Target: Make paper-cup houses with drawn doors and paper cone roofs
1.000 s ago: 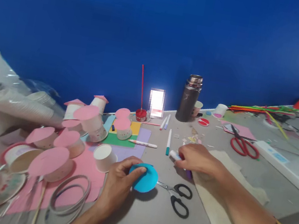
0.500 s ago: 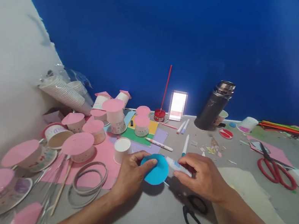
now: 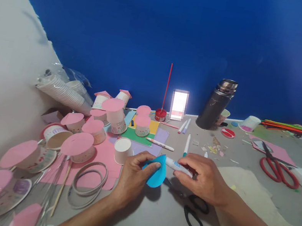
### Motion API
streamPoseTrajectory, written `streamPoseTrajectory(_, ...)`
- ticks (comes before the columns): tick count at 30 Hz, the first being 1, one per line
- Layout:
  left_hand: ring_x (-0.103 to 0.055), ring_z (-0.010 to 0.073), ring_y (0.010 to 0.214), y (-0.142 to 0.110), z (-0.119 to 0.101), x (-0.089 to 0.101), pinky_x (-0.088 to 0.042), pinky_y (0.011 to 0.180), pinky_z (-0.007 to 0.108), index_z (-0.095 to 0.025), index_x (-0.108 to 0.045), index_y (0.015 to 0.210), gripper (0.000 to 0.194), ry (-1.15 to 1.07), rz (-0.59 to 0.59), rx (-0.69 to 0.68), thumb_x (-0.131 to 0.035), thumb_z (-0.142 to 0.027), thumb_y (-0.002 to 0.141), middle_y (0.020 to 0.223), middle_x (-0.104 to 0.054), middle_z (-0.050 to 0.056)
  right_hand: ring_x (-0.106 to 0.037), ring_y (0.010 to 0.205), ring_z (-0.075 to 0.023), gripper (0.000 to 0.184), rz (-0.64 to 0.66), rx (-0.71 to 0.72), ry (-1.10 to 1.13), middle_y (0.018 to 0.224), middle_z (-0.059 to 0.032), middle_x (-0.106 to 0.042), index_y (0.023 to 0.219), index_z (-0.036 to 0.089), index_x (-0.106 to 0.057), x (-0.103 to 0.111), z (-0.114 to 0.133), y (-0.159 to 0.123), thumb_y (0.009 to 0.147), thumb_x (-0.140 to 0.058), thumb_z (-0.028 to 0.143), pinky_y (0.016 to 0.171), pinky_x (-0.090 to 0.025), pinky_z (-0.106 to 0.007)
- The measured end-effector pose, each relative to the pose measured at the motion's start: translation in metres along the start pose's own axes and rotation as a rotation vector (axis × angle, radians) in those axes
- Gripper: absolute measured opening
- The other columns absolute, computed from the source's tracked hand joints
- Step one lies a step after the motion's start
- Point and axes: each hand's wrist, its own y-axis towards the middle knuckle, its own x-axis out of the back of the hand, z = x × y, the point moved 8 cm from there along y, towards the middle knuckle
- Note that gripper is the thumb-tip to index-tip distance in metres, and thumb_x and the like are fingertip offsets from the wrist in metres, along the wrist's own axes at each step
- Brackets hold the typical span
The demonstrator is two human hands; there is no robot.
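A bright blue paper disc [image 3: 156,176] is pinched between the thumb and fingers of my left hand [image 3: 136,174]. Its right side looks bent back. In my right hand [image 3: 204,177] lies a white glue tube [image 3: 178,166] with a blue label, its tip pointing left at the disc's upper right edge. Whether the tip touches the paper I cannot tell. Just behind my left hand stands a plain white paper cup [image 3: 122,150]. Below my right hand are scissors with black handles [image 3: 193,218], their blades partly in shadow.
Several decorated paper cups with pink paper tops [image 3: 77,144] crowd the left. A coiled grey cord [image 3: 88,184] lies in front of them. Markers [image 3: 187,146] lie behind my hands, with a dark flask [image 3: 216,105] farther back. Red-handled scissors [image 3: 278,170] are on the right.
The blue disc, flat and round before, now shows its right side bent. My right hand has shifted slightly left, and the glue tube's tip meets the disc's edge in view.
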Motion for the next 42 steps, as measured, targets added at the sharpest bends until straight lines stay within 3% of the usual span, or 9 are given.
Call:
streamPoseTrajectory(5,-0.05,0.0135,0.057,-0.002,0.002,-0.007,-0.044,0.055,0.027,-0.017,-0.073,0.069,0.025,-0.097,0.065,0.088,-0.077,-0.04,0.076,0.061,-0.059,0.0,-0.05,0.059,-0.0113,0.018,0.121,-0.012,0.158,0.068,0.0007,-0.06,0.085,0.018,-0.069,-0.008,0.001,0.001,0.094,-0.063,0.033,0.056,-0.037,-0.023)
streamPoseTrajectory(10,-0.049,0.0128,0.056,-0.003,0.002,-0.009,-0.043,0.053,0.026,-0.017,-0.074,0.066,0.022,-0.139,0.094,0.105,-0.078,-0.037,0.075,0.059,-0.056,-0.001,-0.053,0.062,-0.013,0.022,0.163,-0.068,0.234,0.071,-0.0008,-0.063,0.087,0.019,-0.07,-0.009,-0.003,0.001,0.097,-0.06,0.036,0.059,-0.041,-0.023)
streamPoseTrajectory(19,-0.048,0.0124,0.062,0.0,-0.002,-0.004,-0.039,0.052,0.023,-0.017,-0.079,0.072,0.021,-0.138,0.073,0.018,-0.082,-0.037,0.072,0.067,-0.057,0.001,-0.051,0.058,-0.0125,0.022,0.025,-0.054,0.176,0.067,0.0004,-0.06,0.086,0.019,-0.07,0.001,-0.004,0.001,0.096,-0.06,0.036,0.057,-0.04,-0.024)
streamPoseTrajectory(24,-0.053,0.0146,0.057,-0.006,0.004,-0.011,-0.046,0.053,0.028,-0.017,-0.076,0.074,0.024,-0.159,0.119,0.124,-0.079,-0.041,0.077,0.063,-0.06,0.001,-0.058,0.066,-0.0141,0.032,0.191,-0.14,0.384,0.075,-0.0018,-0.068,0.089,0.02,-0.073,-0.011,-0.006,0.0,0.1,-0.056,0.046,0.06,-0.044,-0.023)
streamPoseTrajectory(27,-0.054,0.0159,0.056,-0.008,0.002,-0.012,-0.048,0.053,0.03,-0.017,-0.074,0.073,0.024,-0.159,0.129,0.13,-0.078,-0.04,0.077,0.063,-0.059,0.002,-0.059,0.066,-0.0147,0.037,0.221,-0.182,0.433,0.076,-0.0021,-0.069,0.09,0.02,-0.073,-0.013,-0.007,-0.001,0.1,-0.054,0.049,0.06,-0.044,-0.024)
streamPoseTrajectory(31,-0.052,0.0155,0.062,-0.006,-0.003,-0.009,-0.045,0.055,0.028,-0.017,-0.076,0.07,0.022,-0.147,0.103,0.064,-0.079,-0.039,0.074,0.067,-0.058,0.002,-0.058,0.065,-0.0148,0.033,0.136,-0.167,0.339,0.076,-0.0025,-0.069,0.089,0.02,-0.072,-0.008,-0.009,-0.001,0.101,-0.054,0.046,0.058,-0.043,-0.025)
streamPoseTrajectory(42,-0.051,0.016,0.069,-0.002,-0.006,-0.003,-0.042,0.063,0.028,-0.021,-0.083,0.074,0.017,-0.037,0.034,-0.046,-0.077,-0.036,0.078,0.071,-0.059,0.002,-0.054,0.06,-0.0146,0.013,-0.118,0.116,-0.049,0.065,-0.001,-0.061,0.084,0.02,-0.068,0.002,0.011,-0.003,0.093,-0.064,0.028,0.058,-0.037,-0.028)
